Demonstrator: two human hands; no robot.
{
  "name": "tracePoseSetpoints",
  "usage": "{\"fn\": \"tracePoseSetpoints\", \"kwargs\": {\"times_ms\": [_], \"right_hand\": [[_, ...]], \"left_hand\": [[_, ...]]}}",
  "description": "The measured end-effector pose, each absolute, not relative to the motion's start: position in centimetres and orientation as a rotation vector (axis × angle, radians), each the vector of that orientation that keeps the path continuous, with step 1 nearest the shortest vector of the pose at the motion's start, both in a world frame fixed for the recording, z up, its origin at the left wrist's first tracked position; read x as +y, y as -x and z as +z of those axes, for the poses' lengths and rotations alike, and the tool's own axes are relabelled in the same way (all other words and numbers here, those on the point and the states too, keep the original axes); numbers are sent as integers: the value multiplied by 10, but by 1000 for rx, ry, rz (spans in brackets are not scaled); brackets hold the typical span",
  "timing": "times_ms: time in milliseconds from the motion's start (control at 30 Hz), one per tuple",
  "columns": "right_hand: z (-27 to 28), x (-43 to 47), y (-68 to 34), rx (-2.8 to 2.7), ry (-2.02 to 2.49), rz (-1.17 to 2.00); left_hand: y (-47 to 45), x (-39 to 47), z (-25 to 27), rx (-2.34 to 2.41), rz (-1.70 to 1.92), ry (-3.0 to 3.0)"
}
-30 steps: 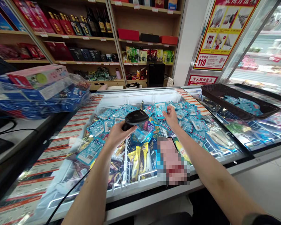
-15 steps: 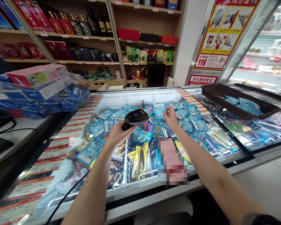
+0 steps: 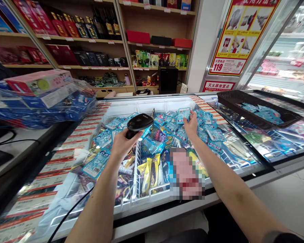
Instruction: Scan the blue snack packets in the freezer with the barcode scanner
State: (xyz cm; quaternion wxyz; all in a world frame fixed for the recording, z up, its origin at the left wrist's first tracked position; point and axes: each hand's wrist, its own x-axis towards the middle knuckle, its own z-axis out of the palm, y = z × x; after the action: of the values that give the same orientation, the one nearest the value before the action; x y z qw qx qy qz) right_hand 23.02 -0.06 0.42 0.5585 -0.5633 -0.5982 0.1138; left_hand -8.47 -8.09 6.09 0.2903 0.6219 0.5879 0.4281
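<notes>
My left hand (image 3: 124, 143) is closed round the handle of a black barcode scanner (image 3: 141, 122), held above the glass-topped freezer. Farther right, my right hand (image 3: 191, 125) pinches a small light-blue packet (image 3: 183, 115) by its right edge, over other packets of the same look. Many such blue packets (image 3: 102, 138) lie spread on the glass on both sides. Through the glass show yellow ice cream wrappers (image 3: 150, 172) in white wire baskets. A pixelated pink and red object (image 3: 184, 173) lies near the front edge, between my forearms.
A dark plastic basket (image 3: 288, 118) with blue packets stands on the right. Wrapped boxes (image 3: 40, 98) are stacked at the left. The scanner's cable (image 3: 73, 211) runs down to the lower left. Shelves with bottles and boxes (image 3: 138, 37) line the back.
My right hand has moved a little right and up, with the blue packet in its fingers. The scanner in my left hand has shifted left and slightly up.
</notes>
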Motion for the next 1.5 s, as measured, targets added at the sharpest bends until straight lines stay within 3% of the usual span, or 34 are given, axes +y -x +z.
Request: {"fn": "tracePoseSetpoints", "kwargs": {"times_ms": [400,767,1267,1500], "right_hand": [[12,-16,-230,-1422,1648,-176],[22,-26,-215,-1604,1834,-305],[44,23,-144,-2352,1387,194],[35,56,-97,-2385,1474,255]], "left_hand": [[96,-75,60,1906,1192,-1754],[104,-73,60,2046,1195,-1627],[120,-71,58,1930,1286,-1501],[119,-72,60,1899,1247,-1488]]}}
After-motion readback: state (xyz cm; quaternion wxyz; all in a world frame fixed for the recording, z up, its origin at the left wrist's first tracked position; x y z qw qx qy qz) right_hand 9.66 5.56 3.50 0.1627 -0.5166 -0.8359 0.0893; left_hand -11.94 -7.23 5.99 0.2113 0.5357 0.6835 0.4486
